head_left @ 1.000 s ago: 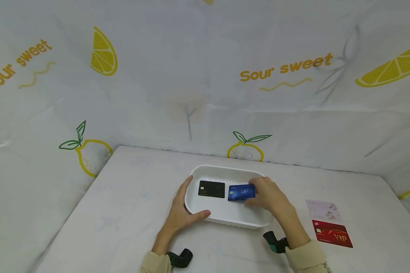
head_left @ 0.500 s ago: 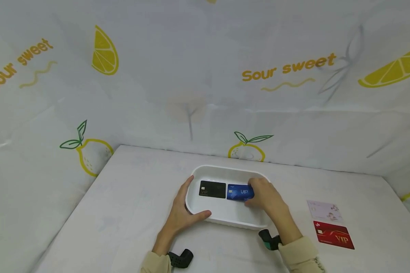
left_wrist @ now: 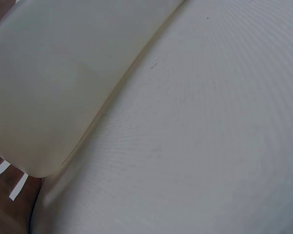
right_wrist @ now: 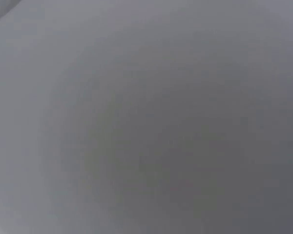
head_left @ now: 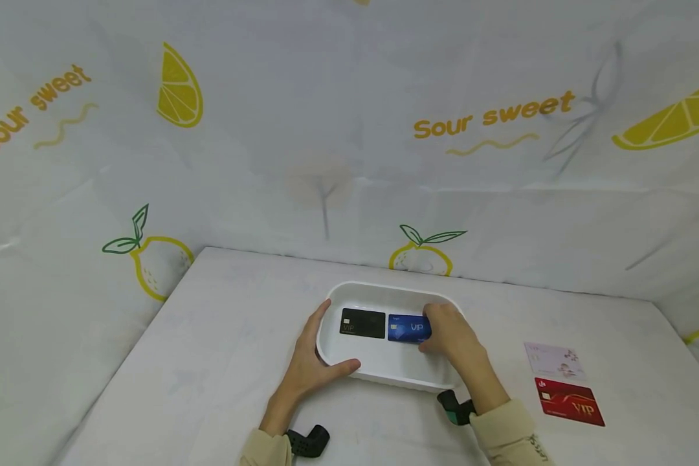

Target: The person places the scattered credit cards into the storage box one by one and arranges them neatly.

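A white plastic tray stands on the table, with a black VIP card lying flat inside. To the right of that card is a blue VIP card, its right edge pinched by the fingers of my right hand. My left hand holds the tray's left end, thumb at the front rim and fingers along the left side. In the left wrist view, the tray's outer wall fills the upper left. Only a blurred pale surface shows in the right wrist view.
A pale pink floral card and a red VIP card lie on the white table, right of the tray. A white sheet with lemon prints hangs behind the table.
The right hand has brought the blue card slightly left and down, to lie level beside the black card. The left hand keeps its hold on the tray.
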A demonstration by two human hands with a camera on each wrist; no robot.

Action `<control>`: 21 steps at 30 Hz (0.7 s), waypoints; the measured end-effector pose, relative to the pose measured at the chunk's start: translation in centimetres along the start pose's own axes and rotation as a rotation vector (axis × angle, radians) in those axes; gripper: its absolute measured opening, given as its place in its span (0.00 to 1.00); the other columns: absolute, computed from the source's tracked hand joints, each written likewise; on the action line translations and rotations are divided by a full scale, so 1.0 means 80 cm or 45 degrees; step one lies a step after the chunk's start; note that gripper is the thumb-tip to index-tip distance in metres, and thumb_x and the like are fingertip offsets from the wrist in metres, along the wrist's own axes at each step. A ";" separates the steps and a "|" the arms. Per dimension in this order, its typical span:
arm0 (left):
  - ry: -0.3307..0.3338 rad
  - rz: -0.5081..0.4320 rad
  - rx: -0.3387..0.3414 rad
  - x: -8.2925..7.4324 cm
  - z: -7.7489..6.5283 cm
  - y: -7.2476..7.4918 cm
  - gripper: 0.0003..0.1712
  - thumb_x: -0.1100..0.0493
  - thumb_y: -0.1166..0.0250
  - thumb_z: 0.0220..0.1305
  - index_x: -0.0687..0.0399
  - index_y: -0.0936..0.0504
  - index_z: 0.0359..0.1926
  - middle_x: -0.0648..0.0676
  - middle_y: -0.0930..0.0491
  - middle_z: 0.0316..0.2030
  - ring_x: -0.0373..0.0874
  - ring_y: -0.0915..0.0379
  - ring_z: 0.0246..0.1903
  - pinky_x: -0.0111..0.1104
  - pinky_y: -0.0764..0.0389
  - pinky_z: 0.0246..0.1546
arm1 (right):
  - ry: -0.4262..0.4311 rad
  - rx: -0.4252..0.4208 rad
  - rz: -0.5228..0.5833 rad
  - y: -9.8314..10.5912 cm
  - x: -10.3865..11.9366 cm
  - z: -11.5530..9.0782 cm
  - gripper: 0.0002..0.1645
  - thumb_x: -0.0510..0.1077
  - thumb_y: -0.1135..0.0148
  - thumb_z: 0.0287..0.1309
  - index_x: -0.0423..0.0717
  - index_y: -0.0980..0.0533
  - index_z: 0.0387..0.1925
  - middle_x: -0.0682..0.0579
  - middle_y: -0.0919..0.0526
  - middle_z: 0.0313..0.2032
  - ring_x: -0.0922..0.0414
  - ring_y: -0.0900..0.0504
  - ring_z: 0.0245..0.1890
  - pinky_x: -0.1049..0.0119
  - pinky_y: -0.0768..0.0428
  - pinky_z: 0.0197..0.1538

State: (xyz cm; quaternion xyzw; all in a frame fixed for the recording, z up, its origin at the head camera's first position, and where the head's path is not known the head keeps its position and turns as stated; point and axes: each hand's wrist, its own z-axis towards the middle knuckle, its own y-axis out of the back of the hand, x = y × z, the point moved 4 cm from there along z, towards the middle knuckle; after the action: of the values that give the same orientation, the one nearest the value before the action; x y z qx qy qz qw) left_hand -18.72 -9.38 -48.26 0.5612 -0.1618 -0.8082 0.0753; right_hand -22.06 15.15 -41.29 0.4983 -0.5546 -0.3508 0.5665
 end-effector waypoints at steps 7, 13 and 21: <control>0.003 -0.003 0.003 0.000 0.001 0.000 0.67 0.48 0.18 0.41 0.53 0.45 0.80 0.63 0.35 0.74 0.58 0.29 0.66 0.49 0.25 0.64 | -0.024 0.026 0.009 -0.001 0.000 0.002 0.34 0.36 0.15 0.36 0.28 0.21 0.46 0.35 0.14 0.43 0.44 0.17 0.46 0.46 0.19 0.58; 0.002 -0.019 0.005 -0.001 0.002 0.000 0.67 0.49 0.18 0.41 0.54 0.45 0.80 0.63 0.35 0.74 0.57 0.29 0.65 0.48 0.25 0.63 | -0.065 0.054 0.037 0.000 0.001 0.001 0.35 0.36 0.16 0.38 0.28 0.22 0.49 0.33 0.15 0.47 0.41 0.18 0.50 0.42 0.20 0.60; 0.011 -0.002 0.001 0.002 0.001 -0.001 0.67 0.50 0.18 0.41 0.50 0.45 0.80 0.60 0.35 0.74 0.56 0.29 0.65 0.46 0.24 0.63 | -0.101 0.060 0.072 0.001 0.002 -0.001 0.37 0.35 0.17 0.40 0.27 0.23 0.54 0.31 0.17 0.53 0.37 0.20 0.56 0.41 0.21 0.61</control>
State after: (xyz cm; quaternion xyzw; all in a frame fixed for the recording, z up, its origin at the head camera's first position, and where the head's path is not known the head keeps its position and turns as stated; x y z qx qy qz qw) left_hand -18.84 -9.35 -48.37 0.5647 -0.1614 -0.8059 0.0752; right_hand -22.00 15.05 -41.14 0.4812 -0.5986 -0.3411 0.5420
